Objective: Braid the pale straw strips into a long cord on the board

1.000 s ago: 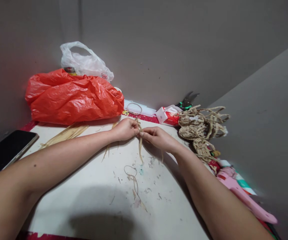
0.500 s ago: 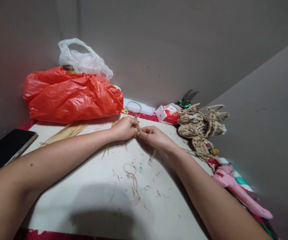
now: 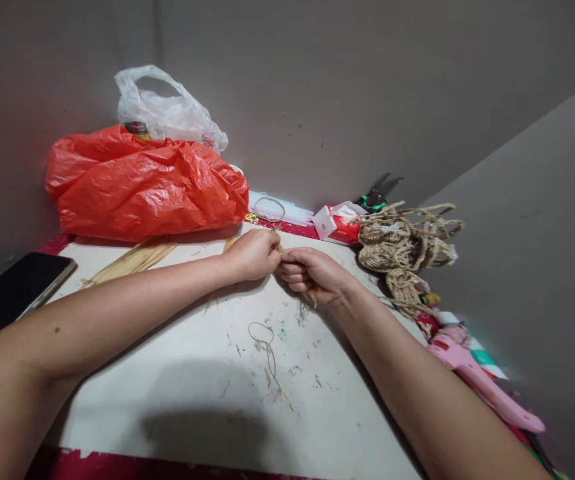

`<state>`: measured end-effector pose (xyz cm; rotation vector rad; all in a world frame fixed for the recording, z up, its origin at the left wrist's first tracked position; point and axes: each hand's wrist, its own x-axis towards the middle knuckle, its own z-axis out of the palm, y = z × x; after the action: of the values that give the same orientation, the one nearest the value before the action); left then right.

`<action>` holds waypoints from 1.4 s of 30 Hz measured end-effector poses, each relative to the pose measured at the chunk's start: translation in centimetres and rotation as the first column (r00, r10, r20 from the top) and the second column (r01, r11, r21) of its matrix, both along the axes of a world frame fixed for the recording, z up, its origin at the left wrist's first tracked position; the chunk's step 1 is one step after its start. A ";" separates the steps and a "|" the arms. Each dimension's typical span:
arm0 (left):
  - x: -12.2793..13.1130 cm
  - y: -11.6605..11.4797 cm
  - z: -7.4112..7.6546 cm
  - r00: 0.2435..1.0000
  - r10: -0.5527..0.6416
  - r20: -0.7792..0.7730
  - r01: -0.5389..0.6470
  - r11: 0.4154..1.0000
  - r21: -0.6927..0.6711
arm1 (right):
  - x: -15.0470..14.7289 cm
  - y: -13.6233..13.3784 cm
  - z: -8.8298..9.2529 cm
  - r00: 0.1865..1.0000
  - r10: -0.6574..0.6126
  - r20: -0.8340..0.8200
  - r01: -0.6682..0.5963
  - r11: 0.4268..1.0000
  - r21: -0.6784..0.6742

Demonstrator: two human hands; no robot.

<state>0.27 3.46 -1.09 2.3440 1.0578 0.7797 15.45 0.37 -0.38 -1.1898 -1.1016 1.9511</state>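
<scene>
Both hands meet over the far part of a white, scuffed work board [image 3: 177, 400]. My left hand [image 3: 253, 254] is closed, pinching a thin dry straw strand [image 3: 281, 250] between thumb and fingers. My right hand [image 3: 312, 274] is curled into a fist round the same strand, whose frayed end pokes out beneath the palm. The two hands touch at the fingertips. More loose straw [image 3: 130, 261] lies flat on the board beside my left forearm.
A red plastic bag [image 3: 142, 183] and a clear bag [image 3: 167, 110] sit at the back left. A dark phone [image 3: 14, 293] lies at the left edge. Braided straw cords [image 3: 407, 247], scissors [image 3: 378, 193], a red-white packet [image 3: 337, 225] and a pink tool [image 3: 482, 387] line the right side. Grey walls enclose the corner.
My right hand has closed from a fingertip pinch into a fist round the strand, and the hanging straw end has been drawn up under the palm. The view shifted slightly.
</scene>
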 end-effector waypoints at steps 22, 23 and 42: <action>-0.5 1.0 0.4 0.987 -0.001 0.162 0.054 0.946 -0.321 | 0.5 0.2 -0.2 0.999 -0.045 -0.012 0.045 0.999 -0.004; -0.4 1.1 0.0 0.983 -0.040 0.181 0.106 0.921 -0.375 | 0.4 0.2 -0.2 0.999 -0.032 -0.001 0.032 0.999 -0.004; -0.5 0.9 -0.3 0.989 0.017 0.150 0.088 0.738 -0.669 | 1.1 0.0 0.5 0.945 0.082 0.318 -0.117 0.989 0.092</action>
<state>-0.21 4.34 -1.38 1.6453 1.0081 0.4302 16.56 0.37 0.11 -1.4414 -1.4376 1.7863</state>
